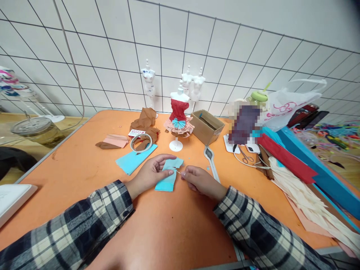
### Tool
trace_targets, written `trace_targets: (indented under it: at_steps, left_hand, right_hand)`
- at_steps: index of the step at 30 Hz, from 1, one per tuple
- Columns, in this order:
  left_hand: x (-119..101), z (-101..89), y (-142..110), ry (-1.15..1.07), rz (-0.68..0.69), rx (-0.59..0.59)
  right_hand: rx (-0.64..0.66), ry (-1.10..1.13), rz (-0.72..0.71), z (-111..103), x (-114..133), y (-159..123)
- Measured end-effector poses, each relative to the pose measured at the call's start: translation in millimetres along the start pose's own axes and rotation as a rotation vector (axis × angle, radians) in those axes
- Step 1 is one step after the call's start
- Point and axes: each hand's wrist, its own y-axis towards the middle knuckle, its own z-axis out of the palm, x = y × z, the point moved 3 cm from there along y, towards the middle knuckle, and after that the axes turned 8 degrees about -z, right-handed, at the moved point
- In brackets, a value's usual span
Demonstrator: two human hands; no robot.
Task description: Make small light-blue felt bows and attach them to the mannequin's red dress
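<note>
Pinching a light blue piece (pixel 166 183) between thumb and fingers, the left hand (pixel 150 173) supports it near its middle, so the lower part hangs flat and its narrowed right edge faces the other hand. The right hand (pixel 200 180) is closed with thumb and forefinger together on a thin, pale strand (pixel 179 172) that reaches that edge; whether it is thread or wire, I cannot tell. Gripping so near the end probably gives finer control, while the left hand steadies the piece against any pull.

Both hands work just in front of the dress form (pixel 180 109) — close enough for its red top and blue bow (pixel 179 123) to be in easy view. Its round white base (pixel 176 146) holds it upright on the orange table (pixel 70 168). To the left, a tape roll (pixel 131 143) overlaps a blue strip (pixel 133 162), perhaps weighing it down — and an open cardboard box (pixel 203 129) sits right of the form, away from the fingers.
</note>
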Motion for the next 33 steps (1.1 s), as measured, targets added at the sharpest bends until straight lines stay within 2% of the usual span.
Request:
trace_targets:
  at_steps: [8, 17, 33]
  left_hand:
    - [-3.2, 1.8, -2.6, 0.081, -0.047, 0.0]
    - [-2.8, 4.9, -3.8, 0.138, 0.02, 0.013]
    - [0.0, 6.5, -3.9, 0.107, 0.003, 0.066]
  right_hand:
    - [-0.001, 0.008, -0.001, -0.6, -1.3, 0.8]
    - [0.005, 0.022, -0.004, 1.9, -4.3, 1.8]
    - [0.004, 0.111, -0.032, 2.8, 1.5, 2.5]
